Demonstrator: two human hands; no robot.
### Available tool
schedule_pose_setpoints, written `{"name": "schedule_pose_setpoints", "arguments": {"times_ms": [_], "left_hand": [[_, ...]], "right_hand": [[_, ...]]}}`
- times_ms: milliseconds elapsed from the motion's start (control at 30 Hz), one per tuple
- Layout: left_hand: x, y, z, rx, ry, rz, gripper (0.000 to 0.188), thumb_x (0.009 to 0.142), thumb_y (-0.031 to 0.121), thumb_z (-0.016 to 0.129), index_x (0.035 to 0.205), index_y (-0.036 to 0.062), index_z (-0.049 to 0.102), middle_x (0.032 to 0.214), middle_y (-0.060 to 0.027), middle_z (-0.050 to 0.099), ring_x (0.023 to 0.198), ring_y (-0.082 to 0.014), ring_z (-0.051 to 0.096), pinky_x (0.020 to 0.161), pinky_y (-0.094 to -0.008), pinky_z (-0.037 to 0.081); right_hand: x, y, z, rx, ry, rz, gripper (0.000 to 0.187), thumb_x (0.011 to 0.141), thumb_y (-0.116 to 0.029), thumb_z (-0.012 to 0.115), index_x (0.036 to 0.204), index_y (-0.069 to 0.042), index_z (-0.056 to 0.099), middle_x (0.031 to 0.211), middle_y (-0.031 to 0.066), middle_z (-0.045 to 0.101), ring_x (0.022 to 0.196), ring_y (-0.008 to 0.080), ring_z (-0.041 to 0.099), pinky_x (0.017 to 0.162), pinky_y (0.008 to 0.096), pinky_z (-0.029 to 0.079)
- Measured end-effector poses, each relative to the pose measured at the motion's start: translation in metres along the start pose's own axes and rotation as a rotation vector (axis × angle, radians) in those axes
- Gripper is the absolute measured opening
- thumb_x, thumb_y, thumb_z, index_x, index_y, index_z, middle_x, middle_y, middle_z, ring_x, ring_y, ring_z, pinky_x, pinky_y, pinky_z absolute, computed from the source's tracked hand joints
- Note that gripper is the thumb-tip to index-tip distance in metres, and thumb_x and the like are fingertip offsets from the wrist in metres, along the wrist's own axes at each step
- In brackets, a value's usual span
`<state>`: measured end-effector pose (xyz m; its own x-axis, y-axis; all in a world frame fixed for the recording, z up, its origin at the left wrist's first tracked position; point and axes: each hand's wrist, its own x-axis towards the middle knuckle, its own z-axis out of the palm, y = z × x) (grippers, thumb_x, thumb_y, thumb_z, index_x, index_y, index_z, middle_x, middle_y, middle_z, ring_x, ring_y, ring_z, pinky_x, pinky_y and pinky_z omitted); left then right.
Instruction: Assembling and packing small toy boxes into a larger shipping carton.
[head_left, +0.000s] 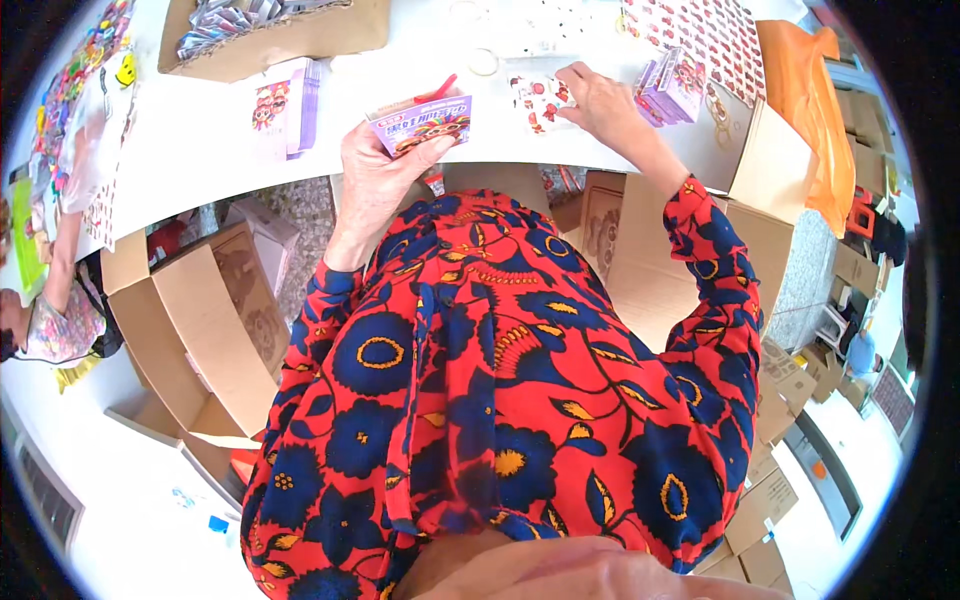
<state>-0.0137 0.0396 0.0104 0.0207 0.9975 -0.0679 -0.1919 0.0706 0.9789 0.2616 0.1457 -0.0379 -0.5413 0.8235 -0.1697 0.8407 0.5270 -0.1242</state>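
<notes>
My left hand (382,178) is wrapped round a small purple printed box (422,124), held up at the table's near edge. A thin red strip (437,90) sticks out of the box's open top. My right hand (602,108) is at a small clear-and-white sheet with red printed pictures (532,104) on the table, its thumb and fingers closed at the sheet's right edge. Just right of that hand stands a group of purple printed boxes (672,86). Left of the held box lies a stack of flat purple-and-white cartons (286,108).
A cardboard box (275,52) full of small packets stands at the back left. A large sheet of red pictures (705,45) lies at the back right, beside an orange plastic bag (808,105). Open cartons (205,310) stand below the table. A co-worker's arm (65,245) shows at far left.
</notes>
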Motion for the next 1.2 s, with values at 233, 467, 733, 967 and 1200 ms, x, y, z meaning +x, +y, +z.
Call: {"name": "schedule_pose_setpoints", "arguments": {"times_ms": [233,467,733,967,1200], "left_hand": [[0.001,-0.005,0.002,-0.006,0.015,-0.007,0.036,0.078,0.001,0.069,0.112,-0.0029,0.058,0.094,-0.0092,0.066,0.082,-0.0127,0.064,0.071,-0.0237,0.053],[0.0,-0.018,0.005,0.185,0.016,0.141,0.025,0.075,0.009,0.074,0.097,0.0003,0.067,0.077,-0.0006,0.066,0.065,-0.0033,0.053,0.056,-0.0204,0.045],[0.002,0.006,0.006,0.369,-0.157,0.419,0.037,0.067,0.002,0.074,0.103,0.0005,0.063,0.095,-0.0094,0.067,0.084,-0.0169,0.066,0.074,-0.0265,0.051],[0.001,0.01,0.005,0.399,-0.185,0.401,0.046,0.062,-0.015,0.057,0.103,0.0026,0.064,0.1,-0.0093,0.067,0.094,-0.0198,0.064,0.082,-0.0277,0.05],[0.005,0.003,0.009,0.347,-0.178,0.435,0.046,0.062,-0.016,0.056,0.103,0.0022,0.064,0.1,-0.0096,0.067,0.094,-0.02,0.065,0.082,-0.0273,0.05]], "right_hand": [[0.0,-0.003,0.004,0.049,0.034,0.009,0.037,0.073,-0.016,0.07,0.102,-0.008,0.049,0.104,0.0097,0.052,0.091,0.0322,0.059,0.072,0.0426,0.049],[-0.001,-0.004,0.002,0.137,0.149,-0.044,0.026,0.076,-0.016,0.065,0.096,-0.009,0.051,0.097,0.0076,0.055,0.084,0.0311,0.06,0.065,0.0414,0.048],[-0.004,-0.004,-0.014,0.337,0.11,0.059,0.009,0.079,-0.013,0.061,0.086,-0.007,0.057,0.079,0.0067,0.064,0.066,0.0266,0.061,0.059,0.0378,0.047],[-0.005,0.0,-0.02,0.387,0.122,0.101,0.009,0.081,-0.012,0.059,0.089,-0.007,0.058,0.073,0.0063,0.065,0.059,0.0234,0.061,0.057,0.0343,0.047],[-0.005,-0.001,-0.025,0.47,0.115,0.131,0.008,0.083,-0.009,0.057,0.09,-0.006,0.058,0.077,0.0064,0.066,0.065,0.0199,0.065,0.059,0.0321,0.049]]}}
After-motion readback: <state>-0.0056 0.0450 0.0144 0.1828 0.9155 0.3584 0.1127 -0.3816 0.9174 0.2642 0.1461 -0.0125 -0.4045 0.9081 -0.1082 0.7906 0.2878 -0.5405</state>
